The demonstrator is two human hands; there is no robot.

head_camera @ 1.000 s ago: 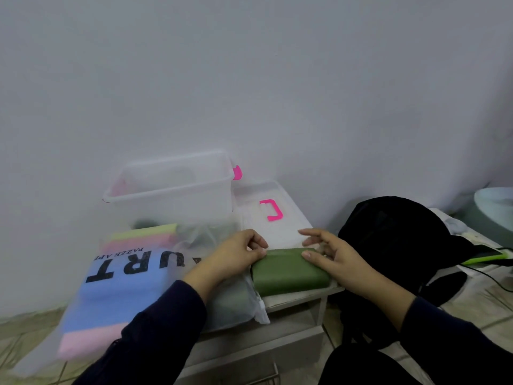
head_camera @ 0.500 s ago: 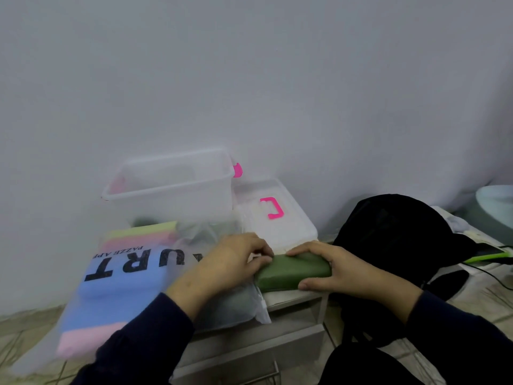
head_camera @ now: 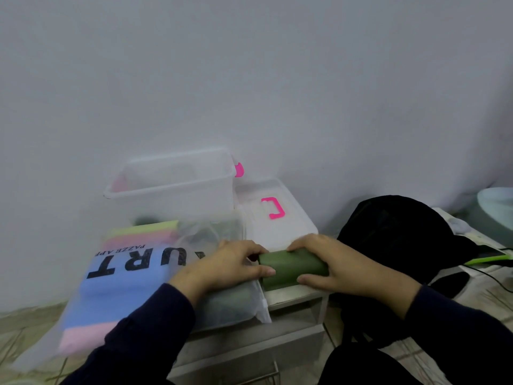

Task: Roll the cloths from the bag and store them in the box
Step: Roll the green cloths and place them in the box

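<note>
A green cloth (head_camera: pixel 291 269), rolled into a tight cylinder, lies on the small table near its front edge. My left hand (head_camera: pixel 230 266) grips its left end with curled fingers and thumb. My right hand (head_camera: pixel 330 263) wraps over its right half, thumb underneath. A translucent bag (head_camera: pixel 133 276) holding blue, pink and yellow-green folded cloths lies to the left, partly under my left forearm. The clear plastic box (head_camera: pixel 172 187) with pink latches stands open behind the bag, against the wall.
The box's clear lid (head_camera: pixel 277 215) with a pink handle lies flat behind the roll. A black bag or garment (head_camera: pixel 388 240) is heaped to the right. The low white table (head_camera: pixel 294 294) has an open shelf below. Tiled floor surrounds it.
The green cloth has gone from a flat folded pad to a tight roll. Both hands moved from resting on top of it to wrapping around its ends.
</note>
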